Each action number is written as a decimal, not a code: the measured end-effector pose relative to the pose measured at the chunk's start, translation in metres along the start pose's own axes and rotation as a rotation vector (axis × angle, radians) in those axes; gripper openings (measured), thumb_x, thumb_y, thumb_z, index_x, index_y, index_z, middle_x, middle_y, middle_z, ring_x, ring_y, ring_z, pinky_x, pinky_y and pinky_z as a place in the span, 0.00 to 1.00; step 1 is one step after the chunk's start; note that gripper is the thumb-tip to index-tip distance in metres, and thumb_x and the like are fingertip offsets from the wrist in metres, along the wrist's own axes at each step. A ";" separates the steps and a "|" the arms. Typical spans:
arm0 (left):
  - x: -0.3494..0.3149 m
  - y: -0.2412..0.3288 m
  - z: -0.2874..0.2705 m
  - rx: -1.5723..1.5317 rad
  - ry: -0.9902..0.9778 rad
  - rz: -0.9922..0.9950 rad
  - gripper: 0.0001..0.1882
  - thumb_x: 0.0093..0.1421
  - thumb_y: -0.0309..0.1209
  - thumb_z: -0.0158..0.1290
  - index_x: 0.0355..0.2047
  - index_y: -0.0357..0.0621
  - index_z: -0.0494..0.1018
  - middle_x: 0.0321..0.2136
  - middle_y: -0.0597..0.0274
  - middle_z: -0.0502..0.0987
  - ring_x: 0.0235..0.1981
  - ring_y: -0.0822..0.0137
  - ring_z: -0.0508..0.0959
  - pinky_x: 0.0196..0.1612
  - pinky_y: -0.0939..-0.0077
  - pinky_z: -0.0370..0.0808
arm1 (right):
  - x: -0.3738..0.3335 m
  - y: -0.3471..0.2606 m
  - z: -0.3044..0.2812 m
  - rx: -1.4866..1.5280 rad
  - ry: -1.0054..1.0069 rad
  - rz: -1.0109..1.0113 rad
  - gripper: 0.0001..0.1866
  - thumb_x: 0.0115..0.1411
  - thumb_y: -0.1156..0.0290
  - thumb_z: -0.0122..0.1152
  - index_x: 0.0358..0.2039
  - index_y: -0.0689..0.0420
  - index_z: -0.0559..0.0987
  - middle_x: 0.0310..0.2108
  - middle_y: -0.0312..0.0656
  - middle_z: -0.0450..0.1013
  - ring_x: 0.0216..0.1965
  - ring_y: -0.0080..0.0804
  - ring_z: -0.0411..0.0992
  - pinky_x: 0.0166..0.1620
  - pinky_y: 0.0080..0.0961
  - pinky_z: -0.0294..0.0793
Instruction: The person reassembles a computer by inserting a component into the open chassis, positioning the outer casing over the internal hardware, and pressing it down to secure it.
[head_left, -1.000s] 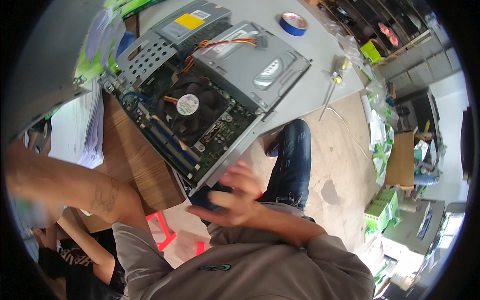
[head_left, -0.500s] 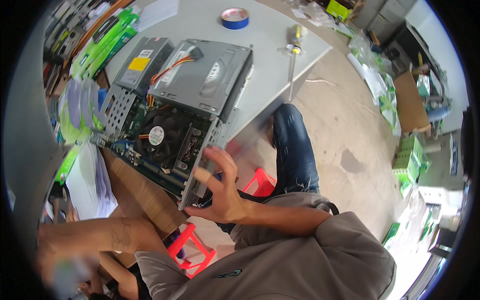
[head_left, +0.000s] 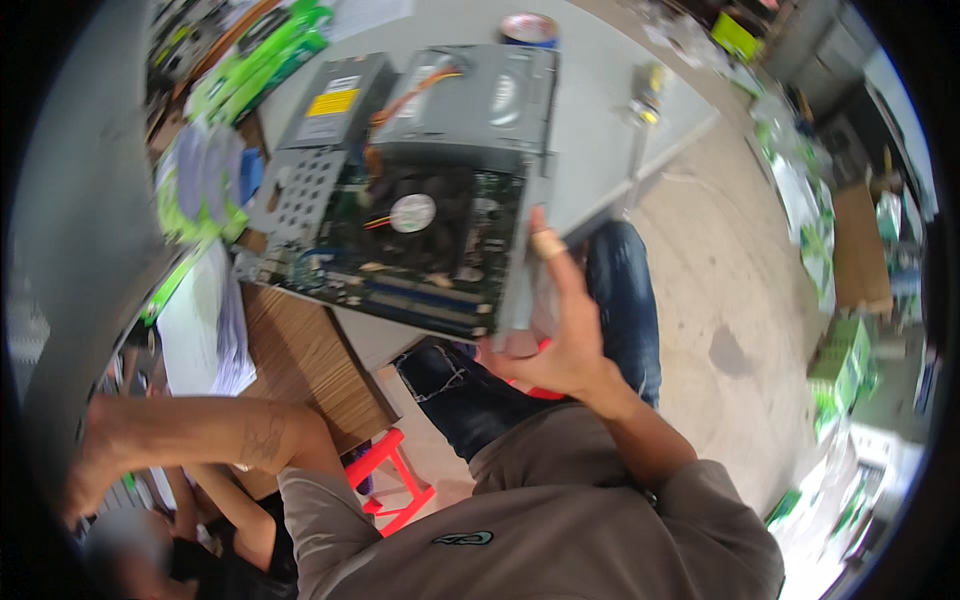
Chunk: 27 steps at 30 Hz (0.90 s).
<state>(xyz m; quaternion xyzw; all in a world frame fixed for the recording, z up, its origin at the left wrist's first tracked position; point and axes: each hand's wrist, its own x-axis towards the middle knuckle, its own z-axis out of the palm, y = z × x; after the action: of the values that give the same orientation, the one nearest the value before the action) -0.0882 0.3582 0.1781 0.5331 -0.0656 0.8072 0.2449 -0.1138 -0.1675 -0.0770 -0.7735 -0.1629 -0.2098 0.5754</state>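
Since the last frame the open computer point(head_left: 430, 180) has swung round, drive bay now right by the blue tape roll point(head_left: 530, 30). My right hand point(head_left: 570, 345) is gripping the front edge; can't tell what my left point(head_left: 90, 465) is doing. The near corner looks out past the table point(head_left: 597, 125), over my jeans point(head_left: 445, 395), so a careless pull could tip it lapward. More swing might bump the tape. Room's mostly rightward, up to the screwdriver point(head_left: 650, 92) poking over the edge.

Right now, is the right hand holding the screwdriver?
No, the screwdriver lies on the table, apart from the right hand, which is at the computer's edge.
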 end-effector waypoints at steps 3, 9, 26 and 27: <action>0.002 0.015 -0.014 -0.013 0.030 0.004 0.38 0.56 0.55 0.59 0.54 0.32 0.71 0.50 0.56 0.74 0.53 0.65 0.72 0.59 0.70 0.65 | 0.018 0.021 -0.022 0.033 -0.049 -0.044 0.59 0.36 0.70 0.79 0.68 0.67 0.56 0.69 0.61 0.57 0.72 0.52 0.54 0.72 0.41 0.52; -0.043 0.025 0.009 -0.134 0.064 -0.031 0.38 0.55 0.55 0.60 0.54 0.33 0.71 0.50 0.56 0.74 0.53 0.65 0.72 0.59 0.70 0.65 | 0.051 0.017 -0.044 0.064 -0.216 0.068 0.59 0.46 0.75 0.70 0.73 0.62 0.43 0.73 0.60 0.46 0.75 0.50 0.44 0.73 0.40 0.42; -0.088 0.015 0.048 -0.292 0.105 -0.075 0.38 0.54 0.53 0.61 0.54 0.33 0.71 0.51 0.57 0.74 0.54 0.65 0.71 0.59 0.70 0.65 | 0.090 0.045 -0.038 -0.020 -0.024 0.057 0.44 0.55 0.82 0.56 0.72 0.62 0.52 0.68 0.50 0.60 0.68 0.41 0.60 0.68 0.34 0.57; -0.089 0.014 0.048 -0.295 0.104 -0.079 0.38 0.54 0.53 0.61 0.54 0.33 0.71 0.51 0.57 0.74 0.54 0.65 0.71 0.59 0.70 0.65 | 0.103 0.056 -0.050 -0.018 -0.072 0.068 0.45 0.54 0.85 0.55 0.72 0.60 0.52 0.67 0.48 0.61 0.67 0.40 0.61 0.68 0.33 0.58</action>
<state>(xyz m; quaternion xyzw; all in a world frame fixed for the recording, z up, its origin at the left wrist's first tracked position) -0.0272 0.2994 0.1209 0.4511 -0.1498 0.8050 0.3551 -0.0043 -0.2308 -0.0581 -0.7908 -0.1552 -0.1634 0.5691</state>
